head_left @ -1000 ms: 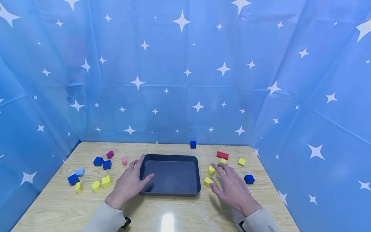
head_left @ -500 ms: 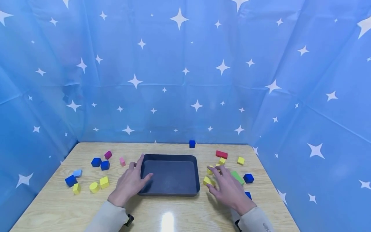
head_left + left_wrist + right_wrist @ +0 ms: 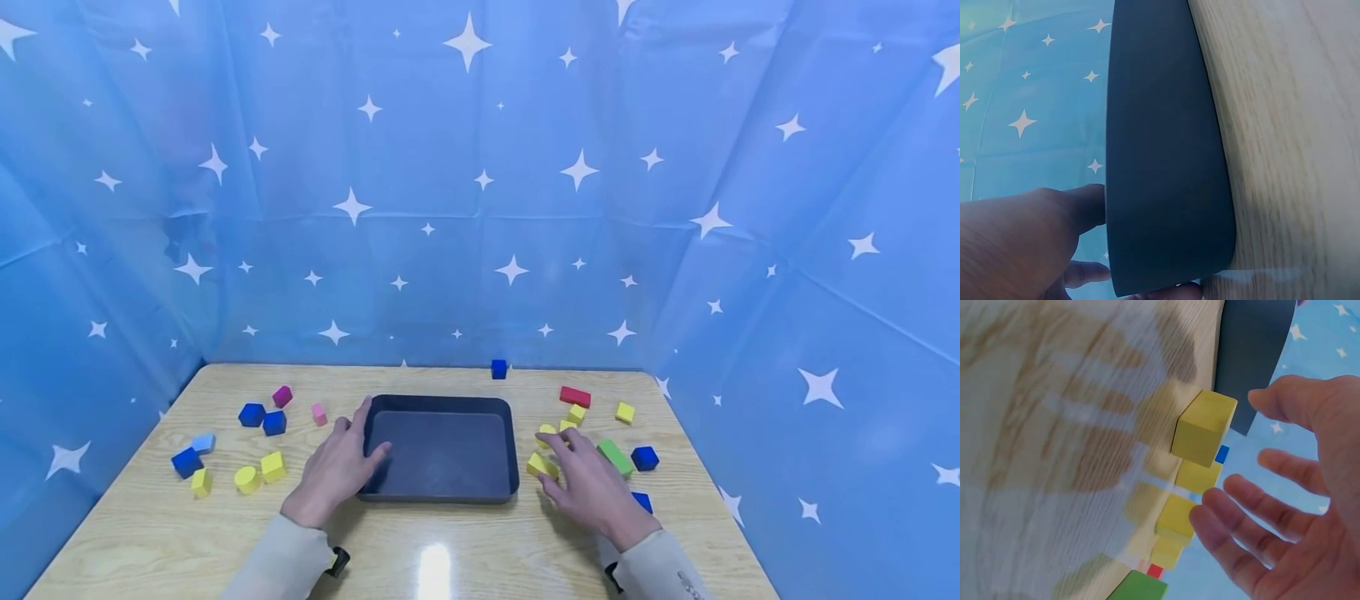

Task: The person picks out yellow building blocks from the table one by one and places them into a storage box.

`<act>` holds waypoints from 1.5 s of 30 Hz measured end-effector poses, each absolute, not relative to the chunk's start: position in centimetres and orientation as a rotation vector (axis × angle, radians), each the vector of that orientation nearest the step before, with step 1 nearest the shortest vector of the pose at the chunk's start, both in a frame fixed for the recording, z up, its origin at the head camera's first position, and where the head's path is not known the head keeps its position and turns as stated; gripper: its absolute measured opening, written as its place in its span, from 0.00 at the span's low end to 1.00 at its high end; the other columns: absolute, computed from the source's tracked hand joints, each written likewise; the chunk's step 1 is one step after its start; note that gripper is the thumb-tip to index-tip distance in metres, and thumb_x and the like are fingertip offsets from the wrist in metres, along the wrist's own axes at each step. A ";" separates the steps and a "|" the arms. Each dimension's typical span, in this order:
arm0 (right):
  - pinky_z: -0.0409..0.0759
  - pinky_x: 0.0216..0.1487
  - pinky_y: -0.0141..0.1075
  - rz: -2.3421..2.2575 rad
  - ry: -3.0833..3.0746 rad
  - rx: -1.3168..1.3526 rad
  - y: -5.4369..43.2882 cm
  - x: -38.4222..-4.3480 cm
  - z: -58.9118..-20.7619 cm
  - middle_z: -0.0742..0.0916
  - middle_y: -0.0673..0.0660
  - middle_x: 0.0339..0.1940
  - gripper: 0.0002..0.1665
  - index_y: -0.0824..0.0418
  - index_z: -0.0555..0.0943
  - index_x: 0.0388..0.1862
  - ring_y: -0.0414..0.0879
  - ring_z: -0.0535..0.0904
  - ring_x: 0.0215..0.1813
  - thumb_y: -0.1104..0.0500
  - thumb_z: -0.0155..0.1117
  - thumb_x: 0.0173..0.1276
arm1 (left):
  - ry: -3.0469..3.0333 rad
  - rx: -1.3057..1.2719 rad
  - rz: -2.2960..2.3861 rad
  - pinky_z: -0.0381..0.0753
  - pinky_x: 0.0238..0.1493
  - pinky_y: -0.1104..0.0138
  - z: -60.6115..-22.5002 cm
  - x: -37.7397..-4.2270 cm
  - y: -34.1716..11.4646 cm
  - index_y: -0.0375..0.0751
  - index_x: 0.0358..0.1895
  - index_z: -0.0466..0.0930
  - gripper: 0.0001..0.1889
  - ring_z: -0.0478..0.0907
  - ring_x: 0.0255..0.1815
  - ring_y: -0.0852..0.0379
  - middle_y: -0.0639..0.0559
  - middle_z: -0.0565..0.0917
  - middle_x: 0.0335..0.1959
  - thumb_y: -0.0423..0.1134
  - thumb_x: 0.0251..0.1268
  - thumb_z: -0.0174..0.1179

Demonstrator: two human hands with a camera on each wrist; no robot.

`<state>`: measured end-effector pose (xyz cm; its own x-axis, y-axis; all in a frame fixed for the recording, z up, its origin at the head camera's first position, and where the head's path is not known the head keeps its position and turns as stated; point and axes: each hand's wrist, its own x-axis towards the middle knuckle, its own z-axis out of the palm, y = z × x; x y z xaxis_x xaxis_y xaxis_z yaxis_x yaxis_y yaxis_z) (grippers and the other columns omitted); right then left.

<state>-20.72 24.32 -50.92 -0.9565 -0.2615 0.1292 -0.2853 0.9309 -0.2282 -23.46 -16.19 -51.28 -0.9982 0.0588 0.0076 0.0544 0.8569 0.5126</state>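
Observation:
My left hand (image 3: 330, 471) rests at the left side of a dark rectangular tray (image 3: 446, 454). Its thumb extends over the inside and the other fingers lie along the outer left side, partly hidden in the left wrist view by the tray wall (image 3: 1166, 150). My right hand (image 3: 598, 487) hovers right of the tray, fingers spread and loosely bent, holding nothing. Nearest its thumb is a yellow block (image 3: 542, 466), which in the right wrist view stands apart from the fingers (image 3: 1235, 540). A yellow cylinder (image 3: 546, 432) lies under the fingertips, partly covered.
Right of the tray lie a red block (image 3: 575, 396), a green block (image 3: 616, 458), yellow blocks and blue cubes (image 3: 644, 457). Several blue, yellow and pink pieces lie on the left. A blue cube (image 3: 498, 369) sits at the table's back edge, before a starry blue curtain (image 3: 450, 250).
My right hand has shifted slightly left, uncovering the green block and a blue cube beside the wrist. The left hand stays at the tray, and the head view has tilted slightly.

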 end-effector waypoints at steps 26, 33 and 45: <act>0.88 0.45 0.39 0.413 -3.054 0.492 23.7 -21.5 -51.5 0.90 0.57 0.61 0.35 0.52 0.85 0.80 0.41 0.82 0.47 0.57 0.84 0.77 | 2.951 0.042 0.828 0.87 0.34 0.53 -51.2 -23.9 -16.7 0.41 0.95 0.60 0.41 0.82 0.35 0.47 0.23 0.83 0.73 0.40 0.87 0.67; 0.85 0.41 0.37 0.423 -3.031 0.512 23.6 -22.0 -51.3 0.90 0.56 0.58 0.33 0.53 0.86 0.79 0.39 0.80 0.43 0.59 0.83 0.77 | 2.981 0.083 0.812 0.90 0.38 0.50 -50.8 -24.2 -16.8 0.38 0.94 0.62 0.39 0.82 0.36 0.48 0.29 0.87 0.65 0.36 0.88 0.64; 0.87 0.43 0.38 0.403 -3.043 0.521 23.1 -22.2 -51.4 0.92 0.55 0.56 0.28 0.51 0.89 0.72 0.38 0.80 0.41 0.61 0.85 0.75 | 3.004 0.137 0.818 0.90 0.39 0.50 -51.1 -24.5 -17.4 0.35 0.92 0.65 0.37 0.83 0.37 0.49 0.34 0.89 0.55 0.30 0.85 0.64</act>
<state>-22.22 23.14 -51.35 -0.9436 -0.3233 0.0711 -0.3307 0.9105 -0.2481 -24.50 -17.38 -51.13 -0.9958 0.0917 -0.0013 0.0784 0.8583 0.5071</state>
